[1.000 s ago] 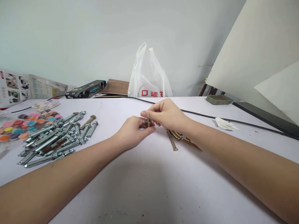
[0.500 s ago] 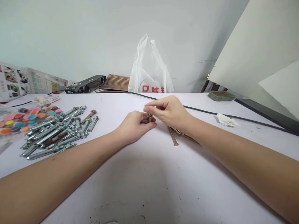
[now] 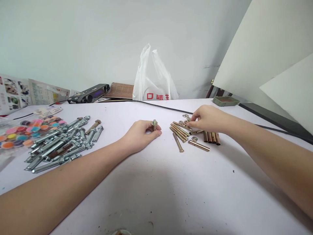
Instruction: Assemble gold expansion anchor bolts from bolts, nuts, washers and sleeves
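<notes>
My left hand (image 3: 139, 134) rests on the table, its fingers and thumb closed around an upright anchor bolt (image 3: 154, 123) with a washer near its threaded top. Over to the right, my right hand (image 3: 207, 117) reaches down with thumb and fingertips nearly together at a cluster of small nuts and washers (image 3: 186, 116). Whatever its fingertips pinch is too small to make out. Below that hand lie several brass-coloured bolts (image 3: 178, 131) and a row of metal sleeves (image 3: 212, 138). One loose washer (image 3: 194, 139) sits above a single sleeve (image 3: 199, 146).
At left is a pile of silver anchor bolts (image 3: 52, 147) beside a plastic bag of colourful discs (image 3: 18, 133). A white carrier bag (image 3: 156, 85) stands at the back. A black cable (image 3: 161, 106) crosses the table, and a green tray (image 3: 226, 101) is at the far right.
My right hand has moved away from the top of the bolt, rightward to the small hardware. My left hand still holds the bolt. The view has shifted slightly.
</notes>
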Demonstrator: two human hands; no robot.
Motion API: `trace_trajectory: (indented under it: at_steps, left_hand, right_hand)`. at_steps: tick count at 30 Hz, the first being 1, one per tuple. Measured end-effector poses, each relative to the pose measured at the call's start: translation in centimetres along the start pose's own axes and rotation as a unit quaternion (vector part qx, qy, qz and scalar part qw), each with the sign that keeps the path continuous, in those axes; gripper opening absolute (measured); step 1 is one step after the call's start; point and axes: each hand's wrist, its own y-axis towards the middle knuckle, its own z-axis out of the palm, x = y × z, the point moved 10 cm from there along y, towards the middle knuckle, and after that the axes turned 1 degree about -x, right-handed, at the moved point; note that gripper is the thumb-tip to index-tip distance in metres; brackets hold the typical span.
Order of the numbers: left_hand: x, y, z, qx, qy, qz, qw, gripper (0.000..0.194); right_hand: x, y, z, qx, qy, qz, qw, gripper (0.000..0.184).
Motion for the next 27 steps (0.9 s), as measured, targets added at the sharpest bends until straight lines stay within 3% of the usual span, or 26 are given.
trace_trajectory:
  at_steps: [10,14,17,19,23,27]
  left_hand:
    - [-0.4,0.0,-0.6,-0.002,0.045,-0.017,0.999,0.031]
    - [-0.5,-0.1,-0.6,-0.005,0.042,-0.016,0.999,0.031]
    - [-0.4,-0.1,-0.4,-0.008,0.029,0.000,1.000,0.031]
    - [-0.1,0.0,-0.3,-0.006,0.018,-0.002,1.000,0.031]
    - [0.0,0.0,-0.2,-0.004,0.004,-0.005,1.000,0.030]
    - [-0.3,0.1,-0.2,-0.008,0.023,0.010,1.000,0.029]
  right_hand:
    - [-0.2,-0.2,1.4,0.042,0.088,0.011,0.995,0.032]
    - [0.6,-0.5,0.7,0.040,0.119,-0.005,0.992,0.035]
    - [2.8,-1.3,-0.9,0.011,0.184,-0.029,0.983,0.041]
    - [5.3,-2.1,-1.6,0.004,0.300,-0.059,0.952,0.044]
    - [10.6,-2.9,-0.8,0.015,0.349,-0.127,0.929,0.044]
    - [12.1,-2.1,0.4,0.001,0.346,-0.138,0.928,0.046]
